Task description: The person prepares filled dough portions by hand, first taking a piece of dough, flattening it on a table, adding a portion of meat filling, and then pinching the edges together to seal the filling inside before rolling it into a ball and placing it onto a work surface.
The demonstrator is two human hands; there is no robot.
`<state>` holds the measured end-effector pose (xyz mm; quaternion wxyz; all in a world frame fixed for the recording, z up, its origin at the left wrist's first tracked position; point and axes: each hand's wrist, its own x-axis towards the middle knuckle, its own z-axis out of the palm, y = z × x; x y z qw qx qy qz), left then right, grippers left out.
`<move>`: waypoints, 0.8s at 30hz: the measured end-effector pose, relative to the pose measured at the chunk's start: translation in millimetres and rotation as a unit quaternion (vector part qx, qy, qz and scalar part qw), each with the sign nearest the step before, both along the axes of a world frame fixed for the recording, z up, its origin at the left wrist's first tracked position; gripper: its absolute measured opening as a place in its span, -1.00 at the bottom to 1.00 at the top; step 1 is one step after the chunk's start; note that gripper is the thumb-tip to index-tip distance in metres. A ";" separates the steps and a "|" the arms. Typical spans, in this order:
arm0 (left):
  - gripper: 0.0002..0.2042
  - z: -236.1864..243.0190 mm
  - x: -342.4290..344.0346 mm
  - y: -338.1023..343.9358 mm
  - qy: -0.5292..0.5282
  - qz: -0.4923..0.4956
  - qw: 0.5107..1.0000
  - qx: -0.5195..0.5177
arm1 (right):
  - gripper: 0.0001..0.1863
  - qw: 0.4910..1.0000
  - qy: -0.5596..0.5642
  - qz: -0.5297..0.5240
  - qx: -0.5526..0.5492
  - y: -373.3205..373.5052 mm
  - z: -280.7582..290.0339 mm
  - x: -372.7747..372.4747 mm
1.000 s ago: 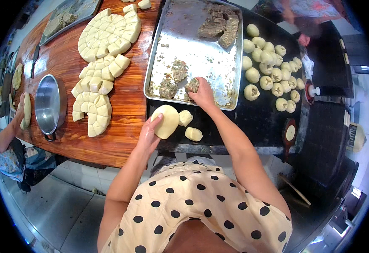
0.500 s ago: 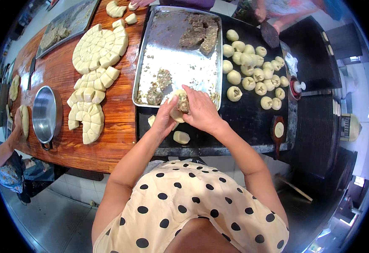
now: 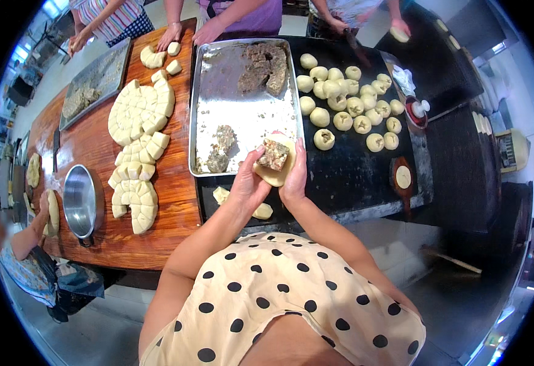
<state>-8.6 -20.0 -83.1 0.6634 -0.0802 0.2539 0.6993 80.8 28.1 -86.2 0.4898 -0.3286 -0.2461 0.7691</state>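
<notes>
A flat round of dough [image 3: 273,177] with a lump of chunky filling [image 3: 274,155] on it rests between my two hands, over the near edge of the metal tray [image 3: 247,168]. My left hand [image 3: 251,182] grips its left side, with the thumb up against the filling. My right hand [image 3: 295,177] cups the right side, fingers pointing away from me. Inside the tray a small heap of filling [image 3: 221,149] lies at the near left, and a larger dark mass [image 3: 265,67] at the far right. Small pieces of dough [image 3: 262,211] lie just below my hands.
Filled dough balls [image 3: 354,107] cluster on the black worktop to the right, beside a wooden paddle [image 3: 403,183]. Cut dough pieces [image 3: 142,113] cover the wooden table to the left, near a steel bowl [image 3: 84,201]. Co-workers' hands [image 3: 209,30] are at the far side and left.
My hands have shifted slightly right and parted, so the dough now shows spread under the filling. The view has tilted, bringing more of the co-workers across the table into sight.
</notes>
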 end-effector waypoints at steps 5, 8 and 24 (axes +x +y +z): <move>-0.65 17.6 12.4 0.0 0.083 0.016 0.996 -0.004 | -0.58 0.989 -0.102 -0.026 0.102 3.2 5.6 -0.3; -0.63 17.6 19.9 1.0 0.109 0.022 0.994 0.018 | -0.69 0.982 -0.139 -0.062 0.115 0.8 11.5 -1.4; -0.71 -1.7 11.8 0.0 0.167 -0.005 0.985 -0.046 | -0.74 0.927 -0.294 -0.045 0.230 -1.3 -25.3 -0.4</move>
